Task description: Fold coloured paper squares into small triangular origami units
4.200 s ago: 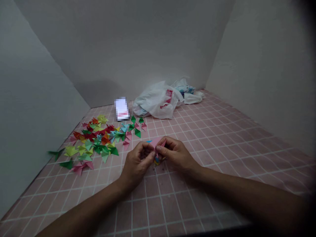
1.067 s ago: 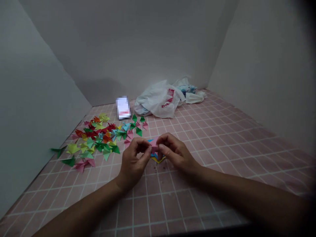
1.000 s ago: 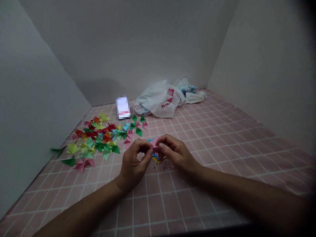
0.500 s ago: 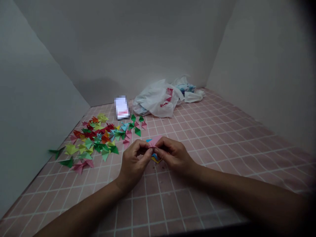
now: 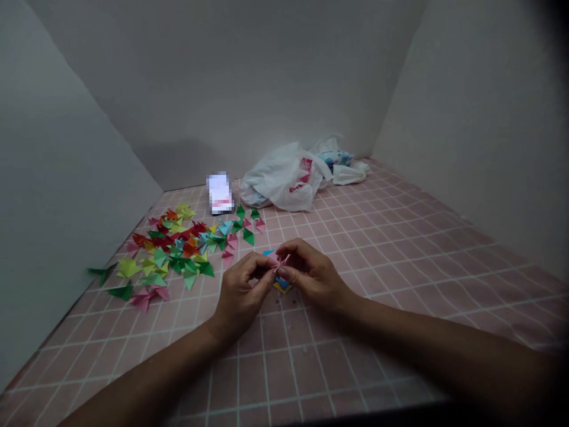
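Note:
Between my two hands is a small piece of pink folded paper (image 5: 280,262), partly covered by the fingers. My left hand (image 5: 242,290) pinches its left side between thumb and index finger. On the other side, my right hand (image 5: 317,276) has its thumb and bent fingers closed around the paper. Below it, blue and yellow paper squares (image 5: 283,286) lie on the cloth, mostly hidden by my hands. To the left spreads a pile of folded paper cranes (image 5: 175,265) in green, yellow, red, pink and light blue.
A phone with a lit, blurred screen (image 5: 220,194) leans upright behind the cranes. Crumpled white plastic bags (image 5: 284,178) lie near the back wall. A pink cloth with white grid lines (image 5: 382,237) covers the surface, and grey walls (image 5: 267,71) enclose it on three sides.
The pink paper looks narrower and more pointed than before, where it spread out flat behind the fingers. My right hand's fingers have lifted slightly and shifted over it; my left hand has barely moved.

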`<state>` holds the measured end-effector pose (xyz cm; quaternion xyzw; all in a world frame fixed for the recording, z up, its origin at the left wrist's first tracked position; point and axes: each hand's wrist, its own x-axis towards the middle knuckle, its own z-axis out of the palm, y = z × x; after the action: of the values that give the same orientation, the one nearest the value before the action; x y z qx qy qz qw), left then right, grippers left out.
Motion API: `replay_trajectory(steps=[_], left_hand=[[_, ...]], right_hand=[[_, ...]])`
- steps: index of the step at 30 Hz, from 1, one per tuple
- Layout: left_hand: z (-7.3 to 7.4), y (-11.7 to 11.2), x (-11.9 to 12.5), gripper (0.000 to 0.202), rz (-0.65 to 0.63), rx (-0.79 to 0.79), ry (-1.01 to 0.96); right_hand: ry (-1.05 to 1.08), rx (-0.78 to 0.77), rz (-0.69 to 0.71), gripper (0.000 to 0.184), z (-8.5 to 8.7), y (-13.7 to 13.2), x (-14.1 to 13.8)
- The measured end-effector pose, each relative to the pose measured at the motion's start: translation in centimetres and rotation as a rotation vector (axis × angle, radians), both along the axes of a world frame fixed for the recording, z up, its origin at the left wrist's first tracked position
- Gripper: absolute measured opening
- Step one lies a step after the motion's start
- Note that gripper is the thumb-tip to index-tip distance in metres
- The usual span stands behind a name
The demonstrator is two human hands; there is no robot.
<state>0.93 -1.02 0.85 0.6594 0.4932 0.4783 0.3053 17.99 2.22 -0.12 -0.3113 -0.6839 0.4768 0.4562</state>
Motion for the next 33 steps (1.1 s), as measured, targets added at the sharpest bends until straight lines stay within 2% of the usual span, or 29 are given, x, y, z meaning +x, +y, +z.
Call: replay_trajectory(steps=[2,6,16,22,25,30,33], left_hand=[[0.0,0.0,-0.1,0.006,-0.017,-0.003,0.008],[0.1,-0.2,-0.1,0.011,-0.046,-0.021,0.009],[0.0,0.1,-0.2,0.010,-0.096,-0.092,-0.011],[0.2,0.1,0.4,0.014,-0.211,-0.338,-0.210],[0.0,0.2,0.6,0.017,-0.209,-0.432,-0.307],[-0.6,0.6,0.4,0.021,-0.164,-0.453,-0.401],[-0.6,0.7,0.4,0.023,-0.161,-0.437,-0.450]], right_hand=[[0.035,-0.074,0.049,0.010,0.0,0.1,0.0],[0.093,-0.195,0.095,0.018,0.1,0.1,0.0],[0.073,-0.188,0.054,0.018,0.2,-0.1,-0.2],[0.126,-0.223,0.031,0.022,0.2,-0.4,-0.4],[0.158,-0.253,0.016,0.025,0.0,-0.4,-0.5],[0.250,-0.455,0.149,0.024,-0.7,0.0,-0.8],[0.292,-0.487,0.182,0.026,-1.1,0.2,-0.8]])
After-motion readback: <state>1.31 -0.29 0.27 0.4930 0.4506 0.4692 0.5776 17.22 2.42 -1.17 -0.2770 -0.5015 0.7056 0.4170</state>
